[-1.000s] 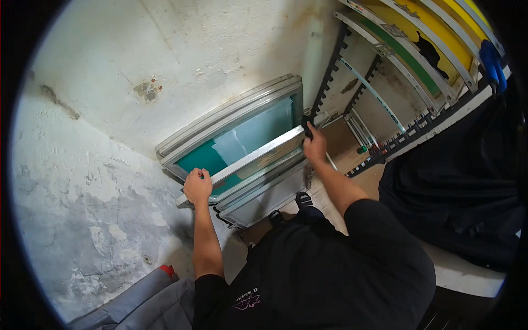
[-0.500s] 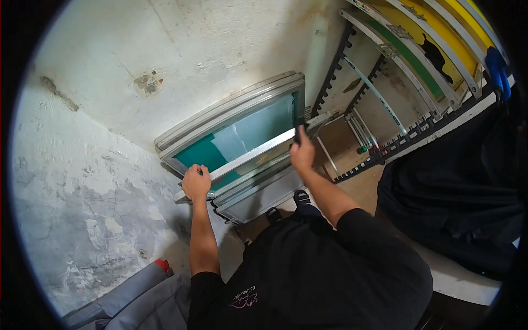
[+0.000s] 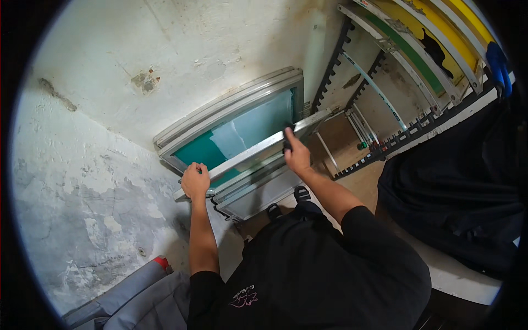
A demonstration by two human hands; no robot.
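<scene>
- My left hand [image 3: 195, 180] is wrapped tight around the near end of a metal screen frame [image 3: 258, 149].
- My right hand [image 3: 297, 155] grips the same frame near its far end.
- The frame leans on other frames (green mesh inside) [image 3: 242, 132] against the wall [image 3: 165, 49].
- A rack [image 3: 407, 60] stands to my right.

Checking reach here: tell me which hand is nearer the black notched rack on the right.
Right. The right hand grips the metal frame near its right end, close beside the black notched rack. The left hand holds the frame's far left end.
</scene>
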